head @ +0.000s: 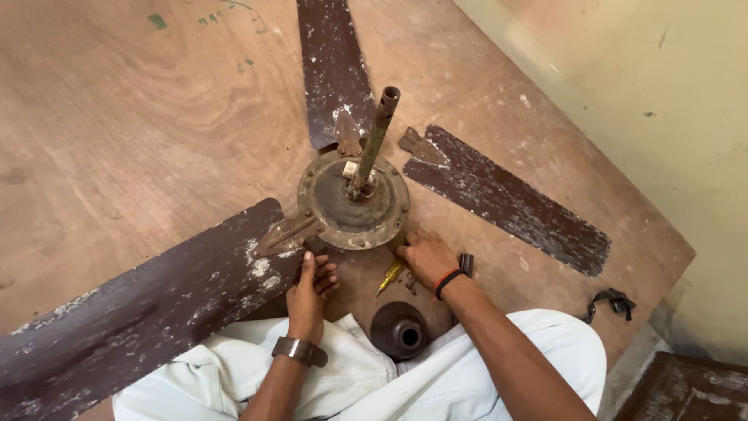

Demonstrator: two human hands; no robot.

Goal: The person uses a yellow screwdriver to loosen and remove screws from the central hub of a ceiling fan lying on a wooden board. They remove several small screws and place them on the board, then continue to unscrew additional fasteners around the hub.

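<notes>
No packages, labels, signs, screens.

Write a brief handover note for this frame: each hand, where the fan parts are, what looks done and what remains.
Left hand: on the board at the near blade, holding nothing visible.
Right hand: resting at the motor housing edge, beside the yellow-handled screwdriver; whether it holds anything is hidden.
Dark canopy cup lies off the downrod, by the knees.
Done: cup removed.
Left: all three blades remain on the housing.
</notes>
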